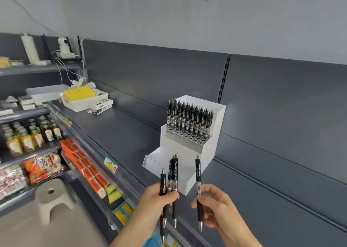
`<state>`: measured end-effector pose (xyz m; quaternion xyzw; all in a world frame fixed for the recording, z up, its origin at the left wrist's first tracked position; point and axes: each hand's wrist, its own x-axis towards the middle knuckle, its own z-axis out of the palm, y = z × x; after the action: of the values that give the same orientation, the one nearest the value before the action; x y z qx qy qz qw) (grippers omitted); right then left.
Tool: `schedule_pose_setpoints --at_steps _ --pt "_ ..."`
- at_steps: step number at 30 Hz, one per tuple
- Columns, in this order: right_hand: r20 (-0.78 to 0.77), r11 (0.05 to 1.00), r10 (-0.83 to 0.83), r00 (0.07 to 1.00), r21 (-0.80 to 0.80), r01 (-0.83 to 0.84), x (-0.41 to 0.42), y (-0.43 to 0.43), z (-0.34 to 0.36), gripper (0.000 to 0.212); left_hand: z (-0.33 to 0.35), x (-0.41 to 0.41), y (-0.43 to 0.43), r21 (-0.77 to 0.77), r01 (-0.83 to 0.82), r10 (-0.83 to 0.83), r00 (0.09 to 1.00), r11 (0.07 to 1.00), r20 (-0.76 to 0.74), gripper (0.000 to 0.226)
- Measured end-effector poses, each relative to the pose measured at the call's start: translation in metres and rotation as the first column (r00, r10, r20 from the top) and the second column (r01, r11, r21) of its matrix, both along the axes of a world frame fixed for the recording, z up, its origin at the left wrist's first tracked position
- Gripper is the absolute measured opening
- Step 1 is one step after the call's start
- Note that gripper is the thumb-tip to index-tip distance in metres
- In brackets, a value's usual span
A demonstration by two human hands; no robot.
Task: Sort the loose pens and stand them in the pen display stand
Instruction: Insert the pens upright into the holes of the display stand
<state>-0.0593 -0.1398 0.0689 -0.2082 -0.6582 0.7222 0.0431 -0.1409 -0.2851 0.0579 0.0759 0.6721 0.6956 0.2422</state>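
Black pens, clear midsections, tips downward

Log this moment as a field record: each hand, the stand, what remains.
left hand: grips a bunch of black pens, tips down
right hand: pinches a single black pen, tip down
pen display stand: white, tiered, on the grey shelf
upper tier: stood pens fill the back rows; front holes empty
lower tier: no pens seen
remaining: the held pens are not yet stood
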Motion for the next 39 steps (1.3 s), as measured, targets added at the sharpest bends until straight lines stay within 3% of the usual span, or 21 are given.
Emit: schedule_pose_setpoints --at_steps 5,9,16,20,25,28,32,39 --pt "-0.029 0.999 -0.016 0.999 0.035 0.017 -0.045 0.012 0.009 0.002 0.005 -0.046 0.010 -0.010 -0.035 0.035 0.999 0.999 -0.011 0.006" --pt "-0.062 0.997 -0.050 0.997 0.058 0.054 -0.078 0.020 0.022 0.008 0.015 -0.080 0.020 -0.013 -0.041 0.040 0.998 0.999 -0.051 0.010" --pt "-0.170 0.931 -0.232 0.958 0.248 0.269 -0.135 0.026 0.033 0.013 0.011 -0.142 0.023 -0.057 -0.002 -0.006 0.989 0.998 -0.147 0.007" --pt "-0.209 0.825 -0.345 0.915 0.398 0.402 -0.176 0.024 0.041 0.014 0.005 -0.190 0.019 -0.093 0.051 -0.070 0.974 0.994 -0.216 0.006" --pt "-0.316 0.582 -0.498 0.808 0.569 0.581 -0.220 0.016 0.056 0.005 0.005 -0.239 0.009 -0.090 0.162 -0.180 0.947 0.983 -0.265 0.009" --pt "-0.365 0.462 -0.550 0.751 0.616 0.638 -0.240 0.009 0.063 0.014 0.008 -0.258 0.007 -0.081 0.233 -0.247 0.926 0.969 -0.286 0.007" --pt "-0.307 0.344 -0.575 0.758 0.750 0.565 -0.259 0.000 0.053 0.015 0.007 -0.272 0.009 -0.084 0.316 -0.327 0.900 0.945 -0.289 0.006" --pt "-0.165 0.271 -0.633 0.756 0.868 0.416 -0.277 -0.006 0.028 0.020 -0.005 -0.284 0.007 -0.069 0.400 -0.404 0.882 0.914 -0.241 0.010"
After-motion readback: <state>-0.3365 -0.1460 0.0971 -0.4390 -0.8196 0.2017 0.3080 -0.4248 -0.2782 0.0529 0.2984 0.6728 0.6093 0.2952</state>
